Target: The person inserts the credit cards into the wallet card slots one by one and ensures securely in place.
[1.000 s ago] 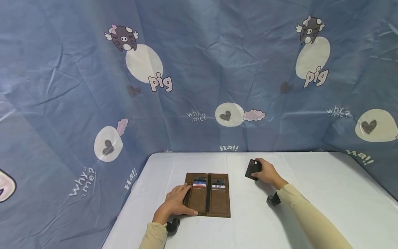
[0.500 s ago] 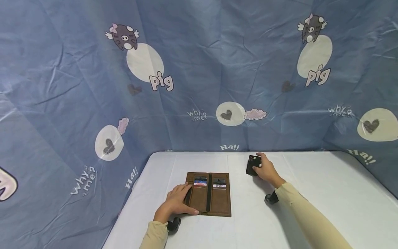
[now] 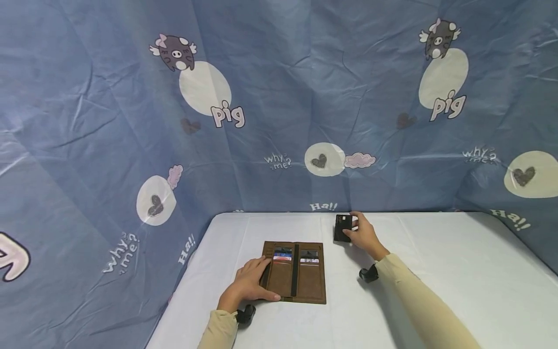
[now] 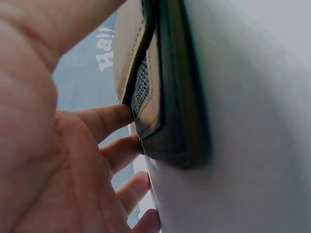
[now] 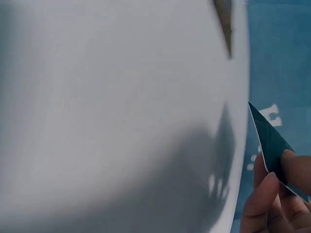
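Observation:
A brown bifold wallet (image 3: 309, 281) lies opened flat on the white table, with several cards (image 3: 282, 255) in its slots and a dark strip down the middle. My left hand (image 3: 249, 282) rests at the wallet's left edge. In the left wrist view its fingertips (image 4: 127, 145) touch the wallet's side (image 4: 170, 131), fingers spread and fairly straight. Right of the wallet and farther back, my right hand (image 3: 365, 236) pinches a black card (image 3: 342, 228) with a small pale chip. The right wrist view shows the card (image 5: 270, 138) between thumb and fingers, above the table.
The white table (image 3: 370, 310) ends at the back against a blue printed curtain (image 3: 270, 189), which also hangs along the left side. Black wrist cameras (image 3: 368, 274) are strapped below both hands. A corner of the wallet (image 5: 224, 24) shows in the right wrist view.
My right hand has moved left and slightly back with the black card, which has turned more upright. The left hand stays at the wallet's edge.

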`<state>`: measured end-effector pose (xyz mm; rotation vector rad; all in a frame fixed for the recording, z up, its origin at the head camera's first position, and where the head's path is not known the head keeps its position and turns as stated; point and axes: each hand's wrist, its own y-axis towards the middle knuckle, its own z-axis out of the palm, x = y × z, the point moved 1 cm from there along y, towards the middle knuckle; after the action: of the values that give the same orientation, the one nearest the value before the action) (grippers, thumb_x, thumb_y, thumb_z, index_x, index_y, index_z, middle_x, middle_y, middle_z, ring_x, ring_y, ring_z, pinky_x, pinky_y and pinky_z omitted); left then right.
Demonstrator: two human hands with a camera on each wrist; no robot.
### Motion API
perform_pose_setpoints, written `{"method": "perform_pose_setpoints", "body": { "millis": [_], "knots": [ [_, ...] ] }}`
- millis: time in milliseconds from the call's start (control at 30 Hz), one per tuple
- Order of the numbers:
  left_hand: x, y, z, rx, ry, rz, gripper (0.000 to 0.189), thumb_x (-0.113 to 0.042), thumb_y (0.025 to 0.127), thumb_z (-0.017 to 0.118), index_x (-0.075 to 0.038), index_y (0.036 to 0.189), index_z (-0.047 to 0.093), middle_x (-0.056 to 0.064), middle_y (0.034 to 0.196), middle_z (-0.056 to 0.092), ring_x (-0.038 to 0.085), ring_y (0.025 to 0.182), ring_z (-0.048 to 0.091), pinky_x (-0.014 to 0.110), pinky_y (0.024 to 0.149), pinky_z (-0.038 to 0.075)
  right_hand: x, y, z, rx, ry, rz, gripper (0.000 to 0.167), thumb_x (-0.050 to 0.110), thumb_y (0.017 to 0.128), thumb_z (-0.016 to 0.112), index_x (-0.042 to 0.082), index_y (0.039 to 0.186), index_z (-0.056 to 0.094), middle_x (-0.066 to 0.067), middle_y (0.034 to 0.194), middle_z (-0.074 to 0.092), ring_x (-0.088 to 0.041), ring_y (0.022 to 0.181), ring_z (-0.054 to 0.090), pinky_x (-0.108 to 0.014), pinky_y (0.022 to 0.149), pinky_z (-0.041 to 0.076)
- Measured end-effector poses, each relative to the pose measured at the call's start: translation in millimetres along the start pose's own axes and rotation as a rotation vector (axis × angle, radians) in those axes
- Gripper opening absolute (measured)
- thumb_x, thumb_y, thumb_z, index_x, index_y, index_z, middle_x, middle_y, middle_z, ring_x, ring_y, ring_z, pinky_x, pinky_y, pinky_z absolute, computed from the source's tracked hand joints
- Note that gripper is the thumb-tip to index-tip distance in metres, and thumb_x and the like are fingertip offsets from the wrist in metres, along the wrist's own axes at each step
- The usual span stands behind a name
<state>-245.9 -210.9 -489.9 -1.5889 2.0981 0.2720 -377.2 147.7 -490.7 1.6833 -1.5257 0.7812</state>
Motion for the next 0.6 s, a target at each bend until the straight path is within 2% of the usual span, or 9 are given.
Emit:
{"method": "perform_pose_setpoints", "body": {
  "millis": [133, 300, 433, 600],
  "knots": [
    [0.6, 1.5, -0.9, 0.002, 0.001, -0.001, 0.114, -0.060, 0.064, 0.085, -0.006, 0.151, 0.036, 0.021, 0.159, 0.030, 0.045, 0.145, 0.026, 0.068, 0.113, 0.021, 3.8, 0.8, 9.0, 0.002, 0.083, 0.000, 0.066, 0.005, 0.088, 0.071, -0.003, 0.144, 0.038, -0.018, 0.096, 0.065, -0.015, 0.067, 0.064, -0.027, 0.057, 0.051],
    [-0.5, 3.2, -1.6, 0.003, 0.002, 0.002, 0.113, -0.059, 0.064, 0.086, -0.006, 0.151, 0.037, 0.020, 0.158, 0.030, 0.045, 0.144, 0.026, 0.068, 0.112, 0.022, 9.3, 0.7, 20.1, 0.031, 0.131, -0.022, 0.065, 0.003, 0.086, 0.073, -0.001, 0.143, 0.041, -0.009, 0.086, 0.052, -0.011, 0.057, 0.055, -0.028, 0.052, 0.052],
    [-2.0, 2.9, -1.4, 0.014, 0.002, -0.015, 0.111, -0.055, 0.065, 0.087, -0.007, 0.152, 0.036, 0.020, 0.159, 0.029, 0.044, 0.145, 0.025, 0.067, 0.113, 0.022, 10.4, 0.9, 27.7, 0.054, 0.161, -0.015, 0.059, 0.000, 0.089, 0.069, 0.000, 0.142, 0.043, -0.006, 0.085, 0.048, -0.012, 0.056, 0.053, -0.030, 0.049, 0.053],
    [-3.3, 1.3, -1.9, 0.013, 0.008, -0.033, 0.111, -0.054, 0.066, 0.087, -0.008, 0.152, 0.035, 0.018, 0.160, 0.029, 0.043, 0.146, 0.025, 0.066, 0.113, 0.022, 12.8, 3.0, 36.8, 0.074, 0.166, -0.008, 0.053, 0.000, 0.093, 0.062, 0.001, 0.143, 0.043, -0.005, 0.085, 0.049, -0.013, 0.063, 0.052, -0.030, 0.050, 0.052]
  ]
}}
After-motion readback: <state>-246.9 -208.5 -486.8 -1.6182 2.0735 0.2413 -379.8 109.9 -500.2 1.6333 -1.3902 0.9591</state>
